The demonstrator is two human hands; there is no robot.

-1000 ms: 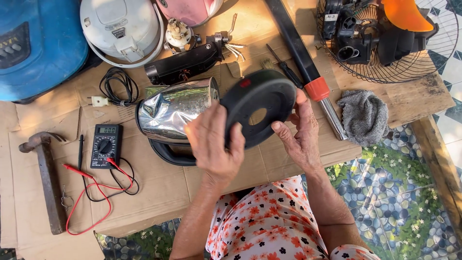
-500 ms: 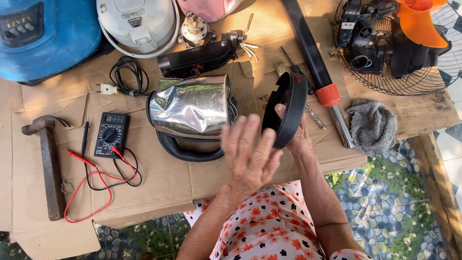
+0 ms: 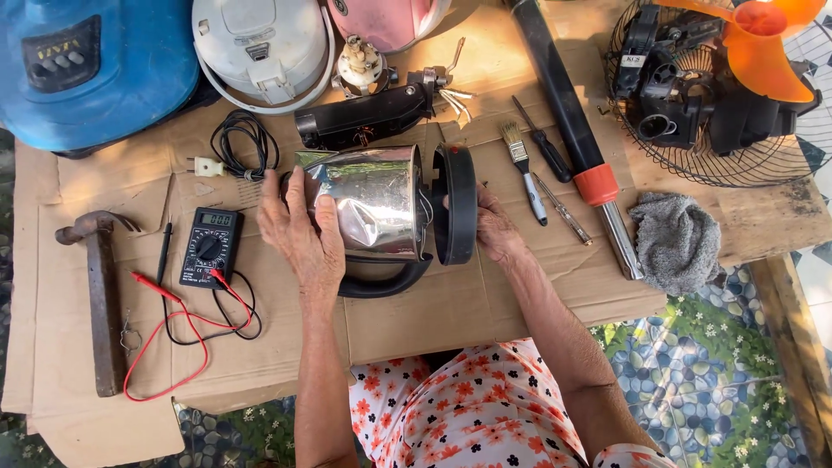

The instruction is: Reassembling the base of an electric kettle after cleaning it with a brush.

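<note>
Head view, looking down on a cardboard-covered table [image 3: 485, 303]: a steel kettle [image 3: 377, 204] lies on its side near the middle, its shiny, dented body catching the light, with a black handle [image 3: 386, 279] curving beneath it towards the person. At the kettle's right end stands a round black base [image 3: 457, 204], seen edge-on and set close against the body; whether it sits fully in place cannot be told.

Going from the left, a hammer [image 3: 100, 295] lies near the table's edge, then a black multimeter [image 3: 211, 247] with red and black leads trailing over the cardboard. Next comes the left hand [image 3: 299, 232], spread flat with its fingers wrapped over the left end of the kettle, gripping it. The kettle lies between the two hands. The right hand [image 3: 496, 230] is on the far side of the black base, its fingers curled round the rim and holding it against the kettle.

Further right lie a small paintbrush [image 3: 523, 165], two screwdrivers, a long black tube [image 3: 563, 113] with an orange collar, and a grey cloth [image 3: 676, 241].
</note>
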